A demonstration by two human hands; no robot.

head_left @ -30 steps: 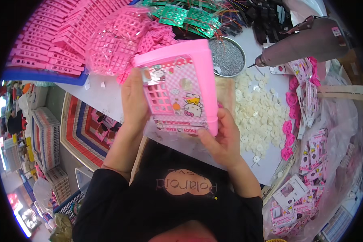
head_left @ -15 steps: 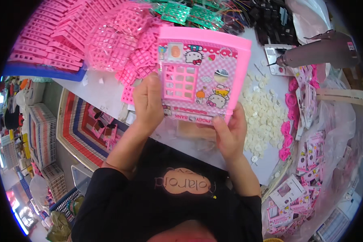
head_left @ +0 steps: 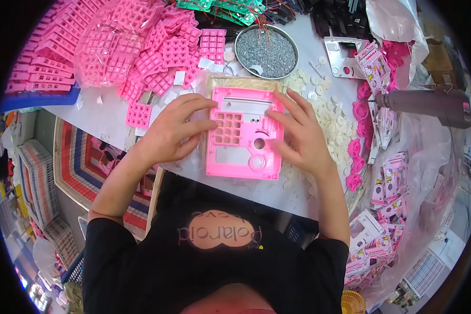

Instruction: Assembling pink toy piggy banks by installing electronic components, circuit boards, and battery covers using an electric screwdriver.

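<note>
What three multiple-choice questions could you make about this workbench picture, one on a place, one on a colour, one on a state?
1. Where is the round metal tray of small grey parts?
A. Beyond the pink panel, farther up the table
B. On the floor
C. Under the right hand

2. What colour are the circuit boards at the top edge?
A. Green
B. Yellow
C. White

3. How does the pink panel lie?
A. Held upright in the air
B. Flat on the table, a hand at each side
C. Inside a bag

Answers:
1 A: the tray sits above the panel in the head view.
2 A: they show green.
3 B: left hand and right hand rest fingers on it.
</note>
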